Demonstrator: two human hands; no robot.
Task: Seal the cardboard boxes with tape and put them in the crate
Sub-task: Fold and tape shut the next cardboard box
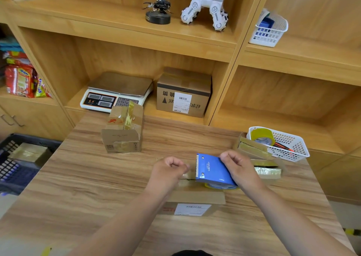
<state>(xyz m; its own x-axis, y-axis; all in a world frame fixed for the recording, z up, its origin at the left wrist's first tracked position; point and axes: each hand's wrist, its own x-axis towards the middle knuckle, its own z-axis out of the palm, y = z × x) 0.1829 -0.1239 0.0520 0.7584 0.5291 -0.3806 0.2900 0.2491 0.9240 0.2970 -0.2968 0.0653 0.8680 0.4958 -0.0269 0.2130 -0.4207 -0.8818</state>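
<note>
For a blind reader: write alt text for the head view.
Over a cardboard box on a wooden table, the right hand grips a blue tape dispenser while the left hand pinches the tape pulled from it. A taped box lies in the dark crate at left.

At the front edge of the surface (pixel 78 187) we find the near box (pixel 195 199); the far box (pixel 123 136) stands by the far edge, a basket (pixel 293 150) in the far right corner, the crate (pixel 11 170) off the left edge.

Blue tape dispenser (pixel 213 170) over flat, labelled cardboard box (pixel 197 197)
</note>
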